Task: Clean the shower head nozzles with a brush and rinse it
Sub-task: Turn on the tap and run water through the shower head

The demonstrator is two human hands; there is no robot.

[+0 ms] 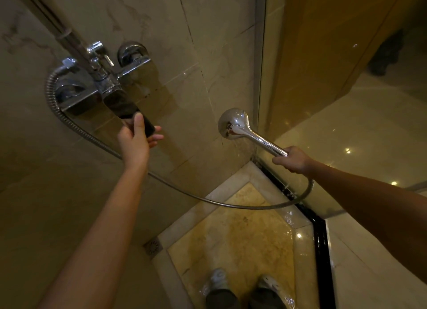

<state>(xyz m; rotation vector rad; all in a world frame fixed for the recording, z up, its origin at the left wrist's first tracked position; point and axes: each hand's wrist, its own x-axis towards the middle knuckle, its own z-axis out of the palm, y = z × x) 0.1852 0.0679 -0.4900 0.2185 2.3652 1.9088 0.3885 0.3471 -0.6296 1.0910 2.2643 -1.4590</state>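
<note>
Shower head (233, 123), glossy chrome and round, faces down, seemingly spraying.

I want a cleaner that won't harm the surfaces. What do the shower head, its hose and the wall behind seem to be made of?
The shower head looks chrome-plated: it is mirror-bright with sharp reflections. Whether metal or plastic lies underneath cannot be told. The hose is a ribbed, metal-looking coil, probably steel. The wall is glossy beige veined tile with grout lines, either marble or marble-look ceramic.
</note>
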